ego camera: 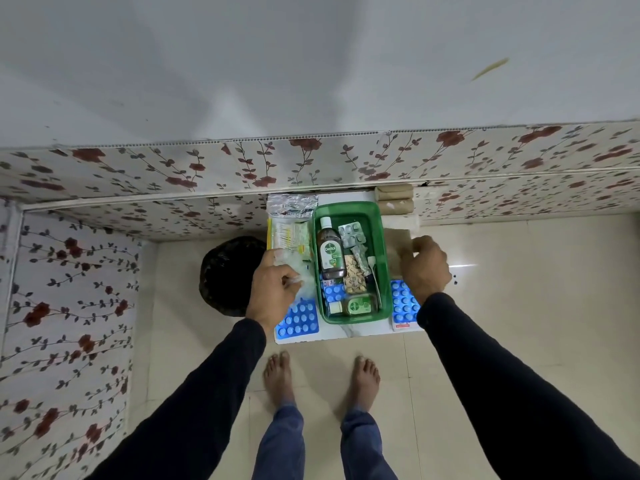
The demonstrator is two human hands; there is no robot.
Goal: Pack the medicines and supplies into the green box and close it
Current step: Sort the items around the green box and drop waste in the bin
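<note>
The open green box (384, 258) stands on a small white table (349, 332). Inside lie a brown Dettol bottle (330, 252), grey pill strips (351, 233), a tan strip (355, 278), a small green bottle (353, 305) and a blue blister pack (333, 292). My left hand (273, 289) is closed on a clear plastic bag (303, 277) left of the box. My right hand (424, 268) grips a pale packet (396, 245) right of the box. Blue blister packs lie at the front left (301, 320) and front right (403, 304).
A silver foil packet (292, 204) and a yellow-green packet (289, 235) lie behind my left hand. Two tan rolls (394, 199) sit at the table's back right. A black bin (228, 271) stands left of the table. My bare feet are below it.
</note>
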